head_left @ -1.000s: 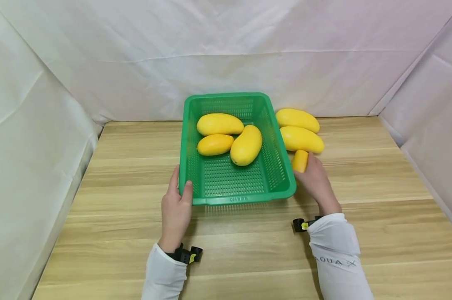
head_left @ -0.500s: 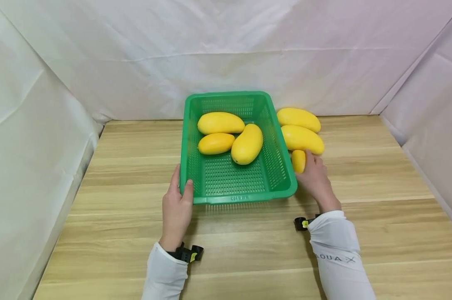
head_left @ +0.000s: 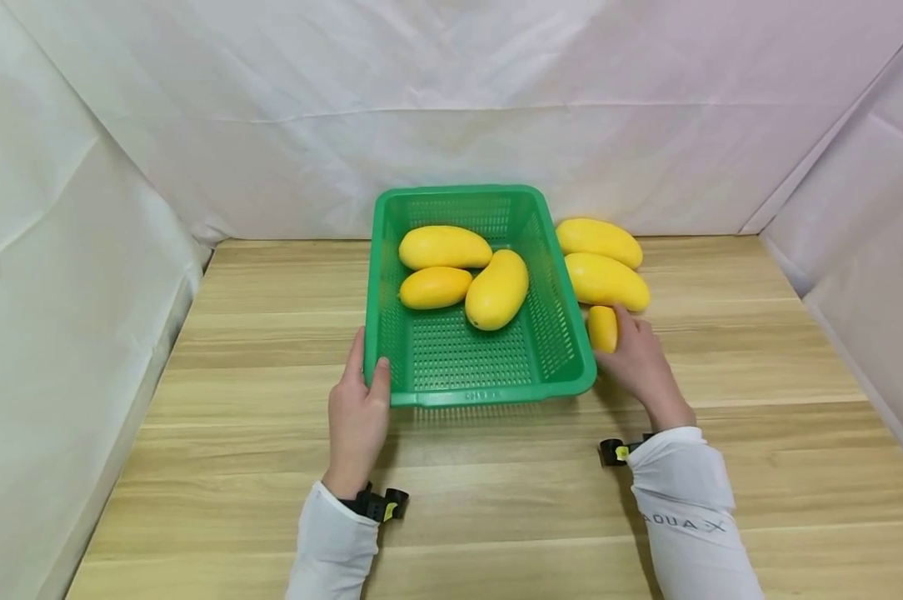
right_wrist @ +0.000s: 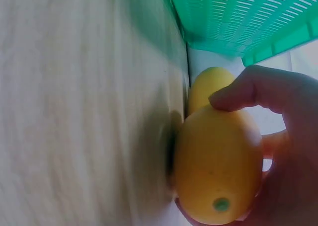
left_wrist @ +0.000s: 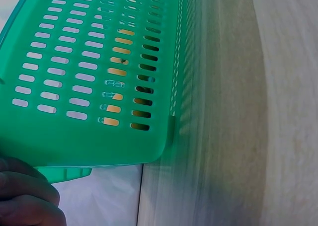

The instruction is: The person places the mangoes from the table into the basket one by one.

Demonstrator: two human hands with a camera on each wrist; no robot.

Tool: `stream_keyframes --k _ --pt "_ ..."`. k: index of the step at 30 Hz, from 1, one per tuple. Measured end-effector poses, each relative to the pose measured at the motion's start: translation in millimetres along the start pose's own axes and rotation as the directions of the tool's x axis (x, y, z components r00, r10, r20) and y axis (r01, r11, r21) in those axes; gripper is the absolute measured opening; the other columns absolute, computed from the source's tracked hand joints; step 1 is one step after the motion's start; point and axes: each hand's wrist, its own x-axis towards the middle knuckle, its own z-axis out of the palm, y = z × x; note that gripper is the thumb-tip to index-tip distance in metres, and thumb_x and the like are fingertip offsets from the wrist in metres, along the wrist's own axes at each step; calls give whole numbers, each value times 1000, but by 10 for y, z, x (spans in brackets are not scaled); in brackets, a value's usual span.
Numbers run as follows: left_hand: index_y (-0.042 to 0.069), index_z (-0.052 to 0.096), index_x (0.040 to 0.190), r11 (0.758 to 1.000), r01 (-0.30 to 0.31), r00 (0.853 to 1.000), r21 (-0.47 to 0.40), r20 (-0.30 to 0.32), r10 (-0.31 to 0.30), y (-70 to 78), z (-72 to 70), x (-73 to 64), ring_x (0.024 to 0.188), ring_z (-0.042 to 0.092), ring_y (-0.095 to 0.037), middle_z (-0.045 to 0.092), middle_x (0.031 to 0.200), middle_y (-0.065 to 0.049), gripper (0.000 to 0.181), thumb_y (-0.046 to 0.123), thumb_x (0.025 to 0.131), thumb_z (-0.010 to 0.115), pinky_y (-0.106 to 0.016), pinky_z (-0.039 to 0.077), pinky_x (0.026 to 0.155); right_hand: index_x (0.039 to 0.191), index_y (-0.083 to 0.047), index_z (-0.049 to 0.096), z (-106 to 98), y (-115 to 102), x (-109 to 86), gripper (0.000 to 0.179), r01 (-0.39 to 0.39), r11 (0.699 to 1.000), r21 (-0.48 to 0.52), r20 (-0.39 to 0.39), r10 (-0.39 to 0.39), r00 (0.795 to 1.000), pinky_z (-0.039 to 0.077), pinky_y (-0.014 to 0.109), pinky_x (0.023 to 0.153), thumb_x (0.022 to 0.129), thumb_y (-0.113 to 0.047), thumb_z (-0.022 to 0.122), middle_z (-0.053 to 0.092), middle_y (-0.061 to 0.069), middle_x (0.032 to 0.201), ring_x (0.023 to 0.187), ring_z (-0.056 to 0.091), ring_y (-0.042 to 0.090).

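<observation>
In the head view, a green plastic basket (head_left: 489, 394) with perforated walls sits on the wooden table. My left hand (head_left: 357, 421) holds its near left corner, thumb over the rim; the left wrist view shows curled fingers (left_wrist: 27, 196) beside the basket wall (left_wrist: 74, 141). Three yellow mangoes, one of them a smaller orange-yellow mango (head_left: 436, 288), lie inside. Just right of the basket, my right hand (head_left: 637, 358) grips another orange-yellow mango (head_left: 603, 328). The right wrist view shows this mango (right_wrist: 216, 161) with a green stem spot, thumb on top, close to the table.
Two yellow mangoes, a back one (head_left: 600, 239) and a front one (head_left: 607, 281), lie against the basket's right side, beyond my right hand. White cloth (head_left: 451, 150) hangs behind the table (head_left: 481, 500) and at both sides.
My right hand, gripping the mango, has shifted slightly right and the mango's visible end has turned a little. My left hand keeps its hold on the basket corner. The view has shifted slightly.
</observation>
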Motion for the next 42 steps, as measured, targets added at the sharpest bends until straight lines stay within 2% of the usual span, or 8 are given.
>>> stream_keyframes --k 4,7,11,17,23,29,35,42 --pt "16 26 142 1000 -7 1000 23 -9 7 -10 -8 7 111 48 -18 45 131 -11 54 34 93 42 -41 38 90 143 -7 14 -40 -20 19 85 38 999 13 19 -38 999 35 48 76 79 -37 62 37 25 122 96 39 35" --pt "17 26 142 999 -9 1000 49 -19 10 -15 -10 14 80 57 -19 58 111 -19 54 35 93 42 -39 45 74 143 -5 10 -123 -57 14 85 44 999 -5 42 -44 998 35 51 77 78 -25 61 34 27 125 97 39 36" --pt "18 26 142 998 -10 1000 65 -27 11 -20 -13 18 48 39 -18 60 77 -18 54 36 93 42 -35 40 52 143 -2 6 -284 -127 -2 85 59 997 -53 54 -56 997 34 56 80 78 -19 59 27 34 129 103 36 41" --pt "16 26 141 998 -32 999 59 -28 33 -14 -34 22 82 58 -22 54 118 -18 54 35 93 42 -40 45 77 143 -2 7 -527 -318 14 90 127 988 -84 5 -127 992 34 57 79 74 -16 64 25 35 129 101 35 42" --pt "16 25 142 998 -16 1000 63 -15 17 1 -44 15 84 58 -25 57 113 -19 55 36 93 42 -41 45 76 144 -7 11 -728 -587 15 89 199 968 -154 -24 -205 978 36 54 73 73 -16 64 29 31 126 94 38 40" --pt "18 25 142 999 -19 1000 43 -13 19 -12 -34 13 106 52 -22 50 125 -15 55 35 93 42 -41 42 86 143 -13 17 -826 -893 34 87 311 926 -213 9 -317 949 40 51 71 71 -16 67 33 25 128 94 42 37" --pt "15 27 141 999 -23 999 48 -23 24 -14 -27 14 106 53 -23 50 124 -15 54 34 93 43 -42 42 85 142 -17 21 -797 -1236 75 82 431 855 -288 110 -417 902 42 42 69 73 -22 65 37 16 127 90 45 28" --pt "15 28 141 997 -18 1000 81 -20 19 4 -9 8 88 59 -25 55 115 -21 54 33 93 44 -42 46 76 142 -20 19 -640 -1533 169 80 486 817 -311 245 -425 872 43 36 70 76 -30 63 38 10 126 87 48 22"
